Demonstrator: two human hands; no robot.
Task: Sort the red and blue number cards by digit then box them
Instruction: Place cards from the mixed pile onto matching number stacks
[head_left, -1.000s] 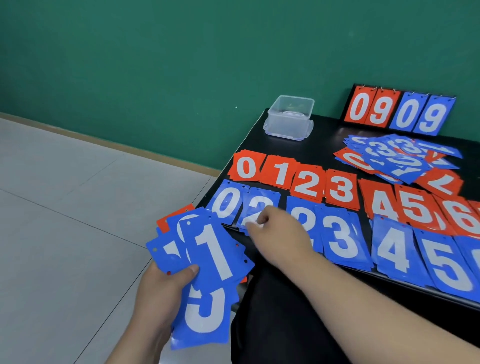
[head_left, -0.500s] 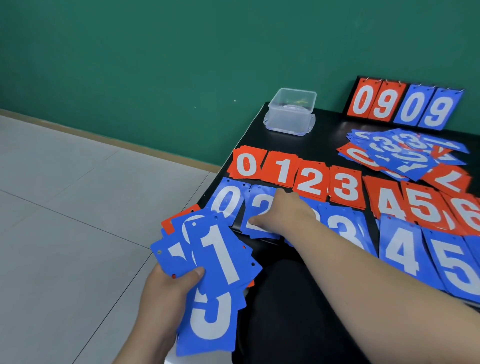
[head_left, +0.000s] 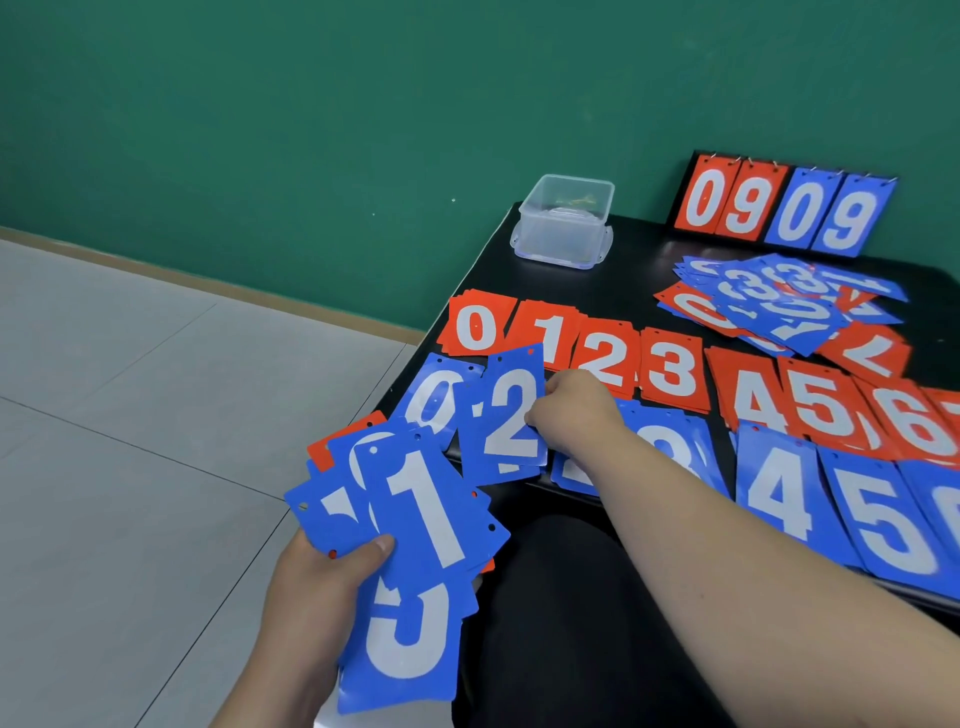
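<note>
Sorting stood midway: digit rows (head_left: 670, 366) lay on the worktop (head_left: 644, 270), mixed heap (head_left: 779, 306) and box (head_left: 563, 223) untouched. Left hand (head_left: 311, 587) gripped a card fan (head_left: 421, 519); right hand (head_left: 571, 410) pinched a blue 2 (head_left: 506, 415).

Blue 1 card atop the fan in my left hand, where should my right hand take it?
Pinch the blue 1 card by its right long edge, coming from the right: that edge juts clear of the cards beneath, while the left hand pins its lower-left corner.
</note>
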